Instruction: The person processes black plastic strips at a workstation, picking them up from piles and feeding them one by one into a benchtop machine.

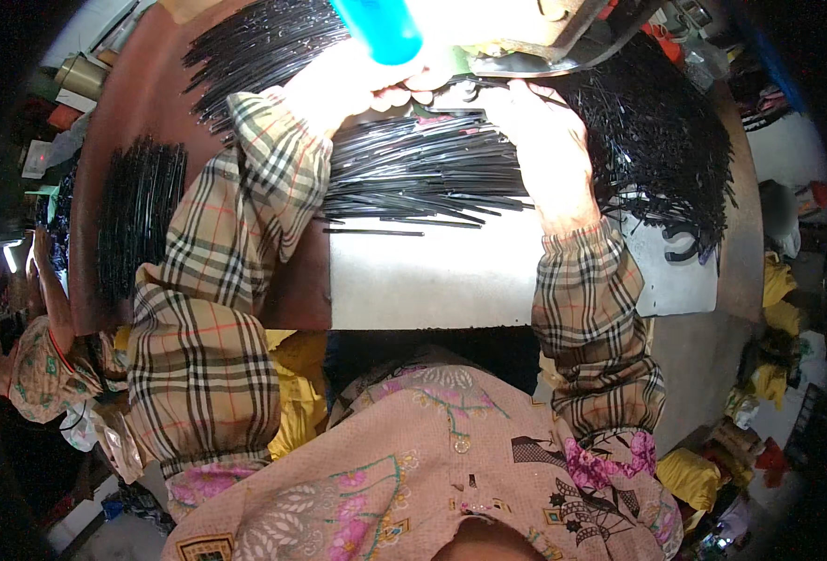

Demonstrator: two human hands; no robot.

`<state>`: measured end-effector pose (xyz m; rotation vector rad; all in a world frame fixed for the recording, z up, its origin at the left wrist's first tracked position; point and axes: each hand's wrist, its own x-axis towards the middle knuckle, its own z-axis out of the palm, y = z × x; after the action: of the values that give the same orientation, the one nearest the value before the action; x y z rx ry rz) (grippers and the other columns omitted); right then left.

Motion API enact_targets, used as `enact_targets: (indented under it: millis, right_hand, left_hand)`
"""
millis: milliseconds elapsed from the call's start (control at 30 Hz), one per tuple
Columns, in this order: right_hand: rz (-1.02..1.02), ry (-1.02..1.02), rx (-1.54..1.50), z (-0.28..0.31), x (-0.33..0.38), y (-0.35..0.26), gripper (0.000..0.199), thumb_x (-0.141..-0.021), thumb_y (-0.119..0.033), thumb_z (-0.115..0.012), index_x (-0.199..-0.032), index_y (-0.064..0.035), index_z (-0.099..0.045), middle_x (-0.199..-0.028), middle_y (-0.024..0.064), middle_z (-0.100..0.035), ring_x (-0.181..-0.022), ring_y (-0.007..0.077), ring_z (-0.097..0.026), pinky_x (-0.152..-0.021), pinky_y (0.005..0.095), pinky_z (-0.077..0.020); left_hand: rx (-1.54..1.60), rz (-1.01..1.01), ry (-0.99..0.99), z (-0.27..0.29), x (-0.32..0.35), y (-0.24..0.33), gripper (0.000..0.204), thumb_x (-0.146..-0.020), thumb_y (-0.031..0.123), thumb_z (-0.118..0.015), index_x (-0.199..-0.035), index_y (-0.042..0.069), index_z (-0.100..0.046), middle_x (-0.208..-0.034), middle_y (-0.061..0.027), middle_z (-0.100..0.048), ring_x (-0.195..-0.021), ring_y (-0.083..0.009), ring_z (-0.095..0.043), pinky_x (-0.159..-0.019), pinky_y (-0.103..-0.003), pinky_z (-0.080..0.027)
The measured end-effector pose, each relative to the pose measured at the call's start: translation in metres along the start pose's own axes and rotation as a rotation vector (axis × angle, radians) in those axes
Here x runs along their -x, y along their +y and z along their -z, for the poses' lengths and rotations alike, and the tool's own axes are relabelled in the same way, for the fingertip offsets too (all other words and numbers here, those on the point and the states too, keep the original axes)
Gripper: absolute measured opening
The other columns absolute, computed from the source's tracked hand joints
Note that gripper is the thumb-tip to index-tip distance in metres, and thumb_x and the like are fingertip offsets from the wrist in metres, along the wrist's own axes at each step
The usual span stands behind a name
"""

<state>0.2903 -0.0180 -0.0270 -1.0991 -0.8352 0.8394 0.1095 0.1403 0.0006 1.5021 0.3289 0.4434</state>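
Note:
Under a bright light at the far side of the table, my left hand point(362, 89) has its fingers curled beneath a blue cylinder-shaped object point(383, 28). Glare washes out its fingertips, so what they hold cannot be made out. My right hand point(556, 140) is closed at the fingertips, beside a short dark piece point(481, 82) that reaches toward them; whether they grip it is unclear. Below and between both hands lies a wide bundle of thin black strips point(423, 168), roughly side by side. Just beyond the right fingertips is the metal base of a machine point(526, 64).
More black strips point(255, 51) lie at the far left, with another bundle point(142, 215) nearer the left edge. A tangled black heap point(661, 140) covers the right side of the metal tabletop point(432, 280). Another person point(49, 365) is at left. Yellow bags point(689, 477) sit at lower right.

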Motion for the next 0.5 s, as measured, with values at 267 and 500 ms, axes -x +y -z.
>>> enact_targets:
  millis: [267, 500]
  right_hand:
    - [-0.035, -0.090, -0.236, -0.001, 0.000, 0.001, 0.026, -0.089, -0.005, -0.062, -0.112, 0.0074, -0.057, -0.102, 0.0125, -0.066, -0.091, 0.0155, -0.064, -0.084, 0.0244, -0.0517]
    - [0.061, -0.020, 0.071, 0.000, -0.004, 0.000, 0.025, -0.089, -0.003, -0.058, -0.108, 0.0132, -0.060, -0.101, 0.0183, -0.067, -0.096, 0.0226, -0.066, -0.086, 0.0293, -0.0541]
  left_hand:
    - [-0.052, 0.033, 0.070, 0.004, 0.000, 0.002, 0.017, -0.091, 0.018, -0.063, -0.094, 0.001, -0.066, -0.083, -0.0030, -0.066, -0.056, -0.0033, -0.046, -0.047, -0.015, -0.034]
    - [-0.049, 0.056, 0.073, 0.000, 0.007, 0.009, 0.020, -0.091, 0.021, -0.063, -0.095, 0.001, -0.065, -0.082, -0.0044, -0.066, -0.055, -0.0038, -0.047, -0.046, -0.016, -0.034]
